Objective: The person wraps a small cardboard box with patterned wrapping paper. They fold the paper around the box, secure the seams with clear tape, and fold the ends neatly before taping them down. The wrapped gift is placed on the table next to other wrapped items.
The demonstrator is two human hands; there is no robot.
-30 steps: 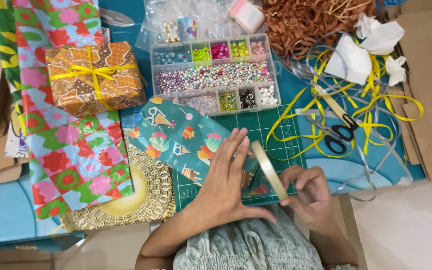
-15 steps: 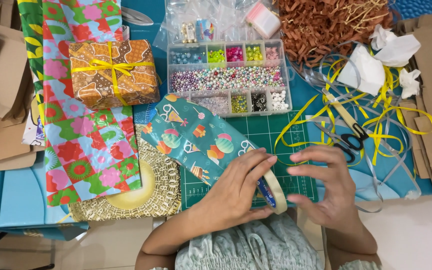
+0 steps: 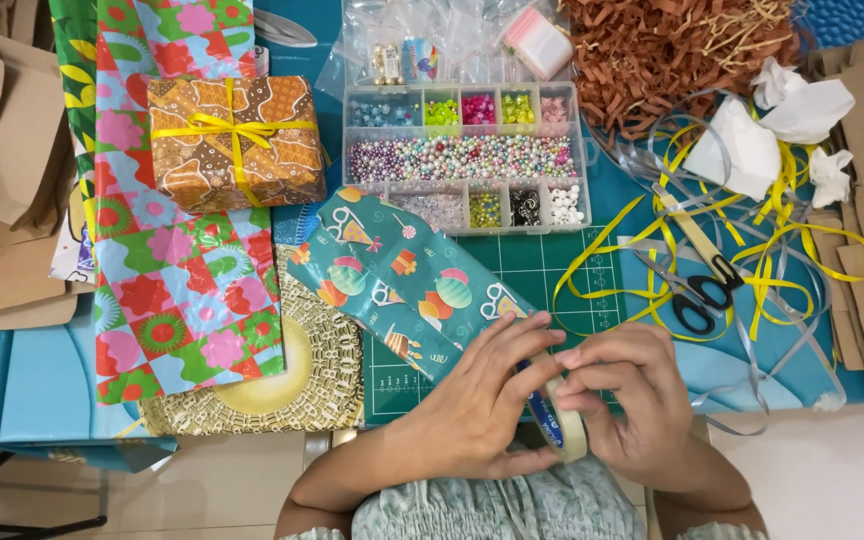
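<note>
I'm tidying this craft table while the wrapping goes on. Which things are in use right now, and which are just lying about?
In use:
- tape roll, held between left hand and right hand
- teal wrapped parcel, just beside the hands

Lying about:
- bead box
- scissors
- yellow ribbon
- wrapped gift with yellow bow
- brown paper shred

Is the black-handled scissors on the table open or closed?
Closed. The scissors lie flat among the yellow ribbon right of the bead box; the blades sit together as one strip, and the two handle loops lie side by side.
</note>
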